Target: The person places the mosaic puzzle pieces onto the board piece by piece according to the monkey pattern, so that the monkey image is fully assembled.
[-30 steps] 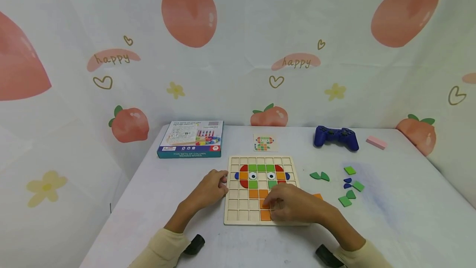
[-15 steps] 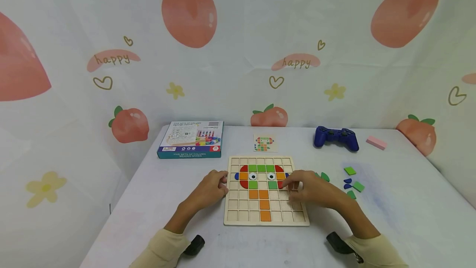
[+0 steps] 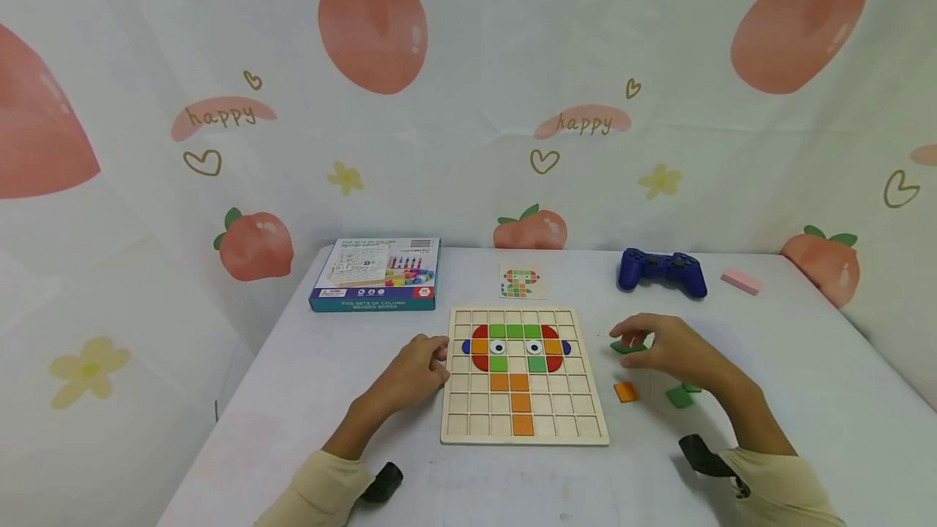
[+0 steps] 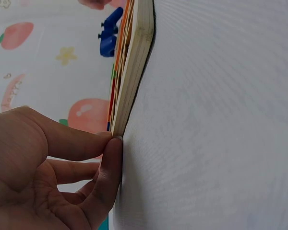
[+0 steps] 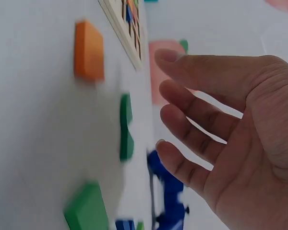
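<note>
A wooden grid board [image 3: 468,425] lies flat, with red, green, orange and blue tiles and two eye tiles forming a head. Orange tiles run down below it. My left hand [image 3: 410,368] holds the board's left edge; in the left wrist view its thumb and forefinger [image 4: 113,155] meet at that edge. Right of the board, my right hand [image 3: 677,352] hovers with thumb and fingers apart and nothing between them. Green leaf-shaped pieces [image 5: 126,129] lie beneath it, partly hidden in the head view. Nearer me lies a loose orange square tile [image 3: 625,392].
A green square tile [image 3: 679,397] shows beside the right forearm, which hides other pieces. Behind the board lies a pattern card [image 3: 523,280]. A flat cardboard box [image 3: 376,276] is at back left; a blue game controller [image 3: 662,271] and pink block [image 3: 742,280] are at back right.
My right hand has moved from over the board's lower right, across its right edge, to above the green pieces. The loose orange tile is uncovered again. My left hand stays put.
</note>
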### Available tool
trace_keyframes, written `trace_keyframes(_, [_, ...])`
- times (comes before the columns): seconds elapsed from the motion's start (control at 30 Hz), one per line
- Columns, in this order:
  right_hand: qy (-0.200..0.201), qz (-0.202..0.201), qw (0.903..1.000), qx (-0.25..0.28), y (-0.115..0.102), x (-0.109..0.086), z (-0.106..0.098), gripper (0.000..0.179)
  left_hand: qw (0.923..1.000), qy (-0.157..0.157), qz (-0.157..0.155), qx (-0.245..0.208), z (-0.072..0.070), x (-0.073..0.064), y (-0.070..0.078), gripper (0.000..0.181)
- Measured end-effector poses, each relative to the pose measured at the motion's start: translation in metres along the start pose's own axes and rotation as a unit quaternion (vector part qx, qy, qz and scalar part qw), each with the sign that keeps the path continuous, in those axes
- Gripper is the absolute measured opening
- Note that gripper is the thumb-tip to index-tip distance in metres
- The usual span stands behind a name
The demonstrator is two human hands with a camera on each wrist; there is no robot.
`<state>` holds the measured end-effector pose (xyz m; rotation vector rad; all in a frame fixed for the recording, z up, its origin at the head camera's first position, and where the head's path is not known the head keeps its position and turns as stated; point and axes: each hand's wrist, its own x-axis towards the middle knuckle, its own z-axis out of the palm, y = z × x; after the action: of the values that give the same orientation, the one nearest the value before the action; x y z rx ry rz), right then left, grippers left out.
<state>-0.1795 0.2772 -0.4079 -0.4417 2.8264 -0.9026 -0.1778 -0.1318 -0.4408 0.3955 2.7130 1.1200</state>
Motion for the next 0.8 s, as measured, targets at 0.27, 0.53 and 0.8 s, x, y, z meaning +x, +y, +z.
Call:
trace_keyframes(0.27, [0.014,0.036,0.999,-0.022,0.029,-0.013,-0.024,0.045,1.0,0.0,0.002,-0.001,0.0,0.0,0.0,0.055])
trace_keyframes(0.53, [0.008,0.059,0.9982,-0.01,0.053,-0.025,-0.036,0.047,1.0,-0.002,0.0,0.001,0.001,-0.001,-0.001,0.055])
trace_keyframes(0.8, [-0.008,0.101,0.9948,-0.006,0.075,-0.033,-0.049,0.047,1.0,0.0,0.004,0.002,0.0,-0.001,0.0,0.055])
